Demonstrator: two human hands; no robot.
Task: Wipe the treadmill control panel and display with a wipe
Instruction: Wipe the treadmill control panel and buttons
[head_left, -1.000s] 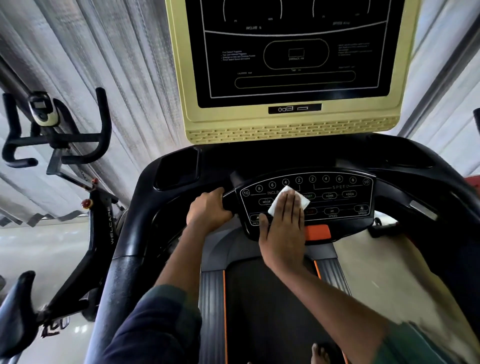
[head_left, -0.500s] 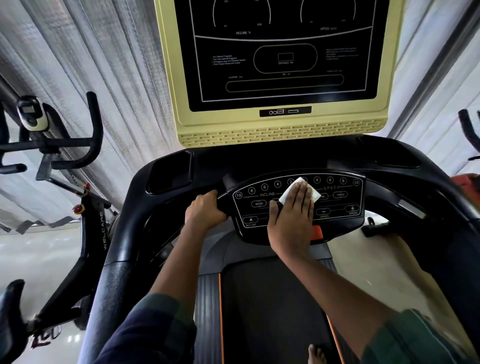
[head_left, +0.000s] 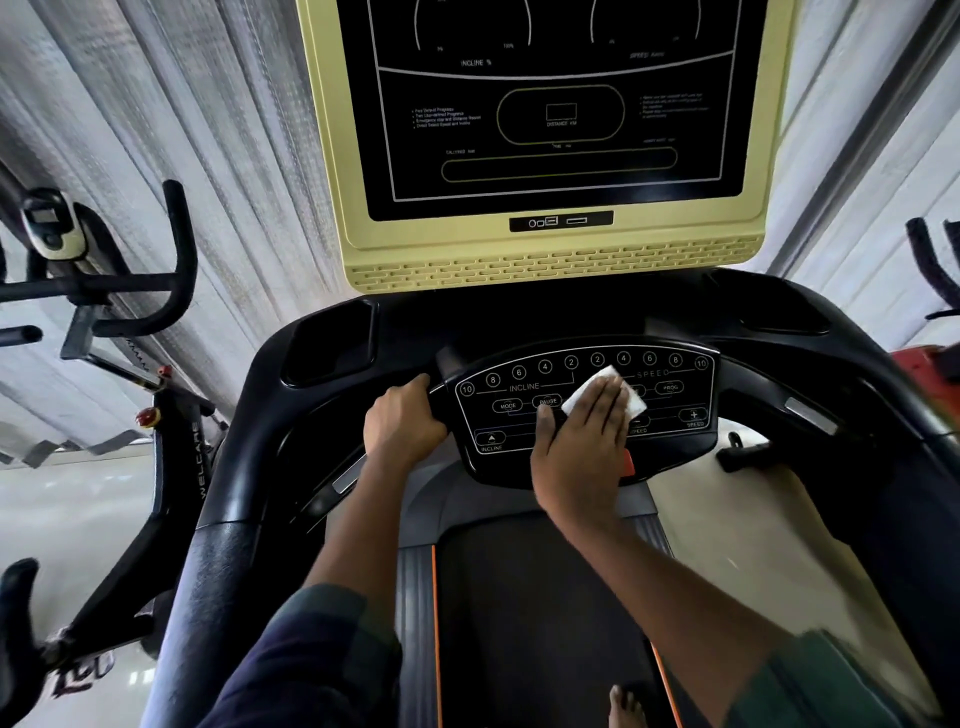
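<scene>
Since the earlier frames the right hand (head_left: 582, 452) has slid the wipe (head_left: 635, 404) rightward across the control panel (head_left: 514, 387). It has gone from the left-centre buttons to the middle of the panel, and the PAUSE button (head_left: 547, 401) is now uncovered.

Head view: the white wipe lies flat on the middle of the control panel, just below the row of numbered keys and beside the SPEED lettering. The right hand presses it down with straight fingers held close together, thumb spread to the left, nothing curled round the cloth. The left hand (head_left: 402, 426) is just off the panel's left edge, its fingers wrapped round the black handle (head_left: 440, 364) there.

An orange button (head_left: 628, 462) peeks out at the panel's lower edge, partly hidden by the right hand. Above the panel rises the display (head_left: 556, 119), dark-faced in a pale yellow frame. Below the panel runs the treadmill belt (head_left: 530, 623), with a bare foot (head_left: 626, 706) on it. Well to the panel's left stands an exercise bike (head_left: 176, 457).
</scene>
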